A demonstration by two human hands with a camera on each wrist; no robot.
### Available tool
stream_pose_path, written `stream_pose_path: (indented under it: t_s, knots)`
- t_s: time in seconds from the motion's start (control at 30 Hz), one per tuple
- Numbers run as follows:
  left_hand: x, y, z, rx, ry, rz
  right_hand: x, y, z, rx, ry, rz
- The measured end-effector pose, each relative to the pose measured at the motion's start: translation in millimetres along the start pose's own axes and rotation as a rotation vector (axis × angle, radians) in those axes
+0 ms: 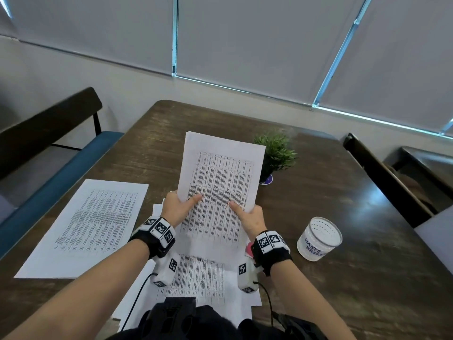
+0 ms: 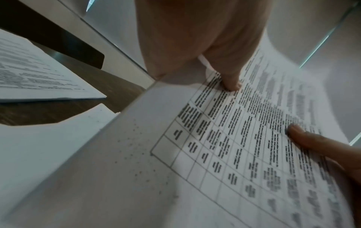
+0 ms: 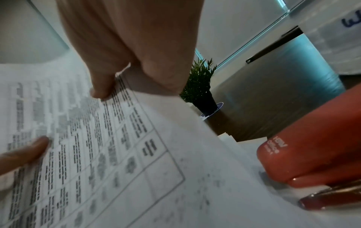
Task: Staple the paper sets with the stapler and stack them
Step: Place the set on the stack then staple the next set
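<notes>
I hold a printed paper set (image 1: 220, 182) up off the table, tilted away from me. My left hand (image 1: 180, 204) grips its left edge, thumb on the printed face. My right hand (image 1: 247, 215) grips the right edge the same way. Both thumbs show on the sheet (image 2: 244, 138) in the left wrist view, and on the same set (image 3: 97, 146) in the right wrist view. A pink stapler (image 3: 312, 148) lies on loose sheets just right of my right wrist, mostly hidden (image 1: 248, 249) in the head view. One paper set (image 1: 85, 227) lies flat at the left.
More loose printed sheets (image 1: 196, 280) are spread under my wrists at the table's near edge. A small potted plant (image 1: 275, 153) stands behind the held set. A clear cup marked as a waste basket (image 1: 318, 239) stands at the right. A bench and chairs surround the wooden table (image 1: 343, 241).
</notes>
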State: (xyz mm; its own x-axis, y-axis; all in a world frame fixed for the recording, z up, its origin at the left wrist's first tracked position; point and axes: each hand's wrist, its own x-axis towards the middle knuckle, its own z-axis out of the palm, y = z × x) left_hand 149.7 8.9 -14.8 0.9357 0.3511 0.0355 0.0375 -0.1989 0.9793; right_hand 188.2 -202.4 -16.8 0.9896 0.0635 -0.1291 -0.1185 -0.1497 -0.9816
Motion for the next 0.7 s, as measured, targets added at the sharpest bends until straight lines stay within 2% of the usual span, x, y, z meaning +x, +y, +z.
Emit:
stream_pose_path:
  t_s: [0.1, 0.23, 0.3, 0.37, 0.43, 0.57, 0.63, 0.7]
  knots:
    - [2.3, -10.2, 0.3, 0.093, -0.030, -0.056, 2.0, 2.7, 2.0, -0.004, 0.011, 0.034]
    - [0.6, -32.4, -6.3, 0.248, -0.113, -0.286, 8.6, 5.0, -3.9, -0.102, 0.078, 0.128]
    - [-2.6, -43.3, -12.1, 0.257, -0.164, -0.364, 9.0, 7.0, -13.4, -0.192, 0.046, 0.151]
    - [-4.8, -51.2, -16.8, 0.274, -0.202, -0.441, 8.0, 12.9, -27.4, -0.361, 0.014, 0.124]
    - [-5.3, -58.4, -20.7, 0.300, -0.241, -0.514, 6.9, 21.3, -43.2, -0.662, 0.002, 0.102]
    - [-10.7, -64.0, -21.3, 0.372, -0.284, -0.576, 0.5, 44.3, -61.7, -1.164, -0.128, 0.296]
    - [-9.7, -69.1, -20.1, 0.389, -0.305, -0.573, -5.1, 52.5, -65.2, -1.288, -0.204, 0.337]
    - [-11.5, -64.9, -18.1, 0.387, -0.322, -0.574, -9.0, 60.1, -69.2, -1.370, -0.237, 0.315]
